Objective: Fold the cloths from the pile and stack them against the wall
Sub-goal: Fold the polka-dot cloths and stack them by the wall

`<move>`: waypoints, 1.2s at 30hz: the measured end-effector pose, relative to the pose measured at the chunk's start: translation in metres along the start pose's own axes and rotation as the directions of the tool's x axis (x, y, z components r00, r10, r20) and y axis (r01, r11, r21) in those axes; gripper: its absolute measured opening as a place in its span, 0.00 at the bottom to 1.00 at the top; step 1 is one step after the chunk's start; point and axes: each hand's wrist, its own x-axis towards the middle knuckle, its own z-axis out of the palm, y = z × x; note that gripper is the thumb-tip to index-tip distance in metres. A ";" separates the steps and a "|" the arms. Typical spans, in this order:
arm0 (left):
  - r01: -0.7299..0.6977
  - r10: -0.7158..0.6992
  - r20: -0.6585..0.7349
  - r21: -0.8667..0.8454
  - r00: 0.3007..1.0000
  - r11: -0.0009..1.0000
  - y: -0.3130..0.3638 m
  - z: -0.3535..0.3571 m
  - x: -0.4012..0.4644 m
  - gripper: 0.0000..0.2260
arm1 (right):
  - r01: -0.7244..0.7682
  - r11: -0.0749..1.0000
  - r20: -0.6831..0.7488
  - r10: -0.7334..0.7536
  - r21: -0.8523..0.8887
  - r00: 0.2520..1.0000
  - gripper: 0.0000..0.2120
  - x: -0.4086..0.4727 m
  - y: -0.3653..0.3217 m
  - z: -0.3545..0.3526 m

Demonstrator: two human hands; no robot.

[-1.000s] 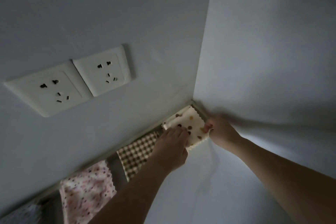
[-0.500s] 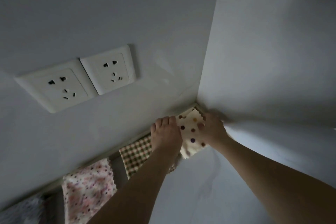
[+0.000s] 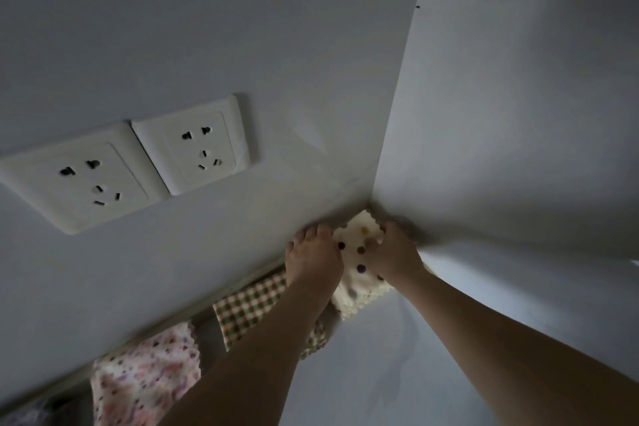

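The polka-dot cloth (image 3: 359, 254) is soft cream fabric with a napped, matt face and a scalloped edge. The checked cloth (image 3: 249, 306) beside it is woven-looking fabric in brown and cream, matt as well. The floral cloth (image 3: 145, 377) has a fuzzy pink-speckled pile. The wall (image 3: 242, 28) is painted plaster, smooth and matt, pale grey in the dim light. The two sockets (image 3: 135, 164) are white moulded plastic with a faint sheen. The desk (image 3: 380, 373) shows a smooth, matt pale surface.
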 end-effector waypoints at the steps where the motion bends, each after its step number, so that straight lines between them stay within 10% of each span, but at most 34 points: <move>1: 0.006 -0.006 0.016 0.003 1.000 1.000 -0.002 0.002 0.000 0.15 | -0.029 0.999 0.010 0.030 -0.029 1.000 0.22 -0.002 0.001 0.003; 8: -0.018 -0.014 -0.214 -0.148 0.977 0.989 -0.041 -0.029 -0.051 0.17 | 0.196 0.958 -0.223 -0.242 -0.209 0.944 0.27 -0.041 -0.016 0.005; 20: 0.429 -0.470 -0.463 -0.198 0.752 0.881 -0.203 -0.111 -0.191 0.16 | 0.554 0.802 0.023 -0.564 -0.225 0.826 0.23 -0.155 -0.114 0.076; 29: 0.849 -0.880 -0.134 -0.230 0.456 0.475 -0.286 -0.106 -0.244 0.26 | 0.683 0.666 0.131 -0.680 -0.300 0.721 0.24 -0.206 -0.128 0.131; 36: 0.852 -0.893 -0.059 -0.277 0.447 0.445 -0.305 -0.092 -0.247 0.29 | 0.684 0.668 0.399 -0.565 -0.293 0.722 0.29 -0.219 -0.119 0.172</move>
